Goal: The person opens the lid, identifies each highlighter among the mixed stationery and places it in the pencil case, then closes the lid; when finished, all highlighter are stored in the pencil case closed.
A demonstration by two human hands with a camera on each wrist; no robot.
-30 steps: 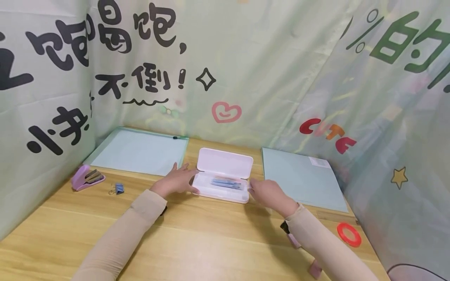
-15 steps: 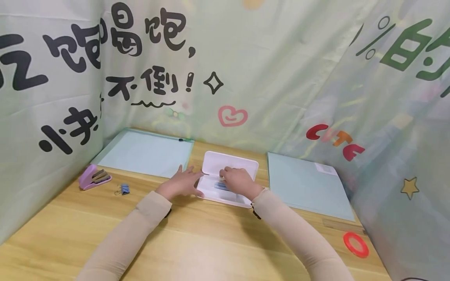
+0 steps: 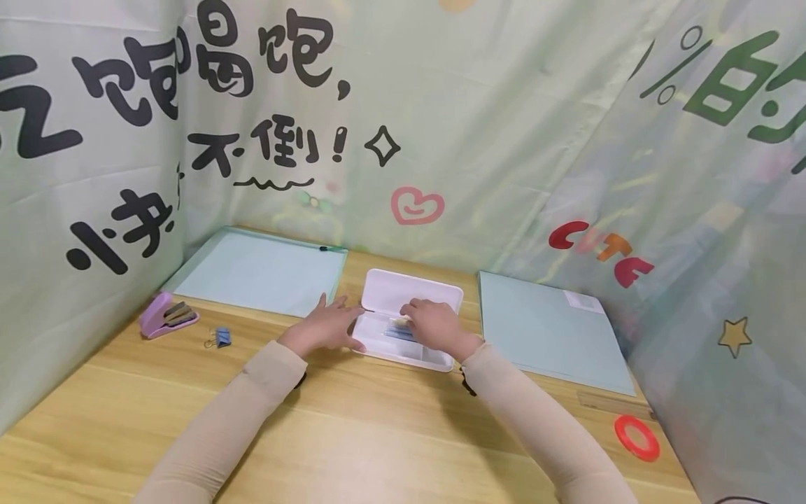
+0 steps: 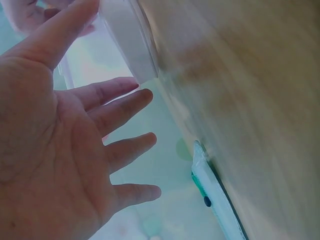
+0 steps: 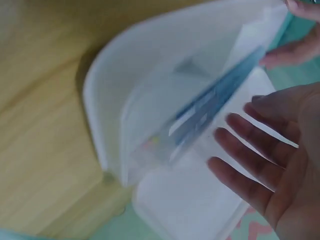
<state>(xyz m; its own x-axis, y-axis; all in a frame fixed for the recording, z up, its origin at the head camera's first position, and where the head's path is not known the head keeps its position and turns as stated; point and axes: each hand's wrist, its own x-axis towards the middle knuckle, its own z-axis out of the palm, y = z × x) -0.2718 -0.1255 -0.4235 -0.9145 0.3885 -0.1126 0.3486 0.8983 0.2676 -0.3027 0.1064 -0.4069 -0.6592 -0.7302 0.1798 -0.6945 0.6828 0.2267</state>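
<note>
A white pencil case (image 3: 384, 288) stands on the table with its lid raised. Several blue pens (image 3: 400, 333) lie inside it. My left hand (image 3: 322, 327) spans the case's left end, thumb at the front edge and forefinger near the hinge. Its other fingers spread straight, as the left wrist view shows. Over the right part of the case is my right hand (image 3: 434, 325), fingers bent loosely down beside the pens. In the right wrist view, the right hand's fingers (image 5: 245, 182) are apart from the pens (image 5: 200, 112), and I see nothing held between them.
Left on the wooden table (image 3: 352, 434) are a purple stapler (image 3: 166, 316) and a blue binder clip (image 3: 222, 337). Pale blue folders lie at the back left (image 3: 258, 273) and right (image 3: 548, 329). A red ring (image 3: 637, 437) lies near the right edge. Printed curtains surround the table.
My right hand has moved from the case's right end to above its inside, then shifted slightly right. The left hand keeps its place at the left end. The head view has shifted slightly.
</note>
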